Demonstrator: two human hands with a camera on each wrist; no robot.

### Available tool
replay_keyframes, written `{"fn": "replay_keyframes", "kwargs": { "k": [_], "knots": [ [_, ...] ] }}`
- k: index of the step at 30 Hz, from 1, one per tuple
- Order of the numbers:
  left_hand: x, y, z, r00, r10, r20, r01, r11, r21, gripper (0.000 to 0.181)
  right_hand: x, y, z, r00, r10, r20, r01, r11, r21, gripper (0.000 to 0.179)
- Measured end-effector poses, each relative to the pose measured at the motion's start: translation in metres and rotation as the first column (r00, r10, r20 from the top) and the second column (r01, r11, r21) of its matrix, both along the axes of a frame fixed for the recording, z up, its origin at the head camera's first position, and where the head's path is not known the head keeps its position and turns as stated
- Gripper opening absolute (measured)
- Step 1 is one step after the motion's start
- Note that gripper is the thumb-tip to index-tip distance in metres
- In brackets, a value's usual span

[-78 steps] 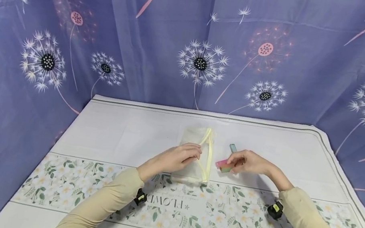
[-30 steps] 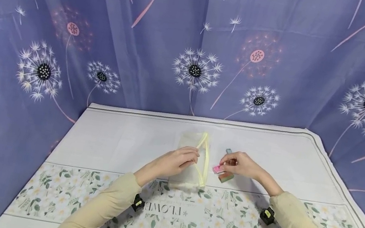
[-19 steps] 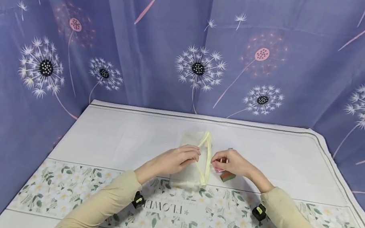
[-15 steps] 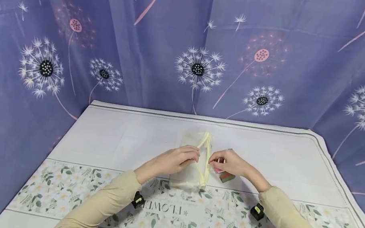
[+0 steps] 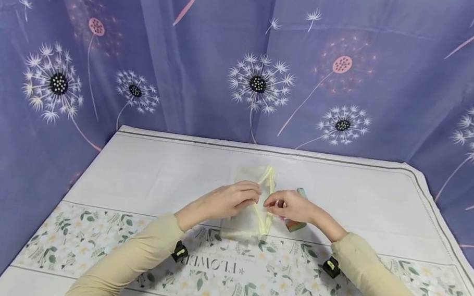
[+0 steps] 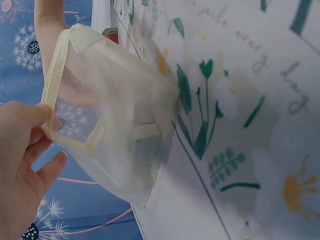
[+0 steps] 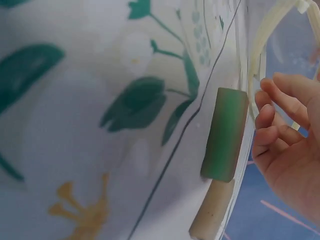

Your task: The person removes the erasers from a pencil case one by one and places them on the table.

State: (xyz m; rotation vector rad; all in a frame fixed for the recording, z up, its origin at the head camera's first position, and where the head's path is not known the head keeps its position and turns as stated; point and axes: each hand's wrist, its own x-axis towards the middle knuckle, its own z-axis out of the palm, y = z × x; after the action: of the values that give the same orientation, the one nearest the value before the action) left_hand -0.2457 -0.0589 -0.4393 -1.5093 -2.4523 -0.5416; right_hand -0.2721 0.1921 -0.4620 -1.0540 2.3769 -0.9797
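A translucent mesh pouch [image 5: 237, 225] with a pale yellow zipper lies on the table, its mouth spread toward the right. My left hand [image 5: 227, 200] pinches the near side of that zippered edge; thumb and fingers show on it in the left wrist view. Through the mesh there, a pale boxy shape [image 6: 147, 137] shows faintly. My right hand [image 5: 291, 205] is at the pouch mouth with loosely bent fingers and nothing visible in them. Beside it lie a small block with a green side [image 7: 225, 135], red with dark seeds in the left wrist view, and a pink piece [image 5: 283, 218], mostly hidden.
A greenish strip [image 5: 302, 193] lies behind my right hand, and a tan stick-like end [image 7: 212, 210] shows past the green block. The white tablecloth [image 5: 156, 176] has a floral band across the front. A purple curtain [image 5: 191, 82] stands behind the table.
My right hand has left the pink and green pieces and moved left to the pouch mouth; the pieces stay on the table. The left hand keeps its hold on the zippered edge.
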Motion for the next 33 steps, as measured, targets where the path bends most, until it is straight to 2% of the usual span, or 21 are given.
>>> {"fn": "replay_keyframes", "kwargs": {
  "k": [7, 13, 22, 33],
  "knots": [
    [-0.001, 0.001, -0.001, 0.999, -0.038, -0.015, 0.038, 0.999, -0.014, 0.016, 0.004, -0.007, 0.001, 0.999, 0.049, -0.025, -0.048, 0.998, 0.045, 0.025],
    [-0.003, 0.001, 0.000, 0.999, -0.036, -0.030, 0.036, 0.999, 0.018, 0.016, 0.000, -0.014, 0.002, 0.993, 0.078, -0.084, -0.072, 0.995, 0.074, 0.027],
    [-0.006, 0.000, 0.002, 0.999, -0.034, -0.043, 0.035, 0.999, 0.036, 0.015, -0.003, -0.024, 0.000, 0.997, 0.075, -0.033, -0.073, 0.995, 0.070, 0.033],
    [-0.008, -0.002, 0.003, 0.999, -0.006, -0.037, 0.007, 1.000, 0.028, 0.012, -0.004, -0.033, -0.004, 0.995, 0.104, -0.010, -0.103, 0.993, 0.059, 0.027]
  ]
}}
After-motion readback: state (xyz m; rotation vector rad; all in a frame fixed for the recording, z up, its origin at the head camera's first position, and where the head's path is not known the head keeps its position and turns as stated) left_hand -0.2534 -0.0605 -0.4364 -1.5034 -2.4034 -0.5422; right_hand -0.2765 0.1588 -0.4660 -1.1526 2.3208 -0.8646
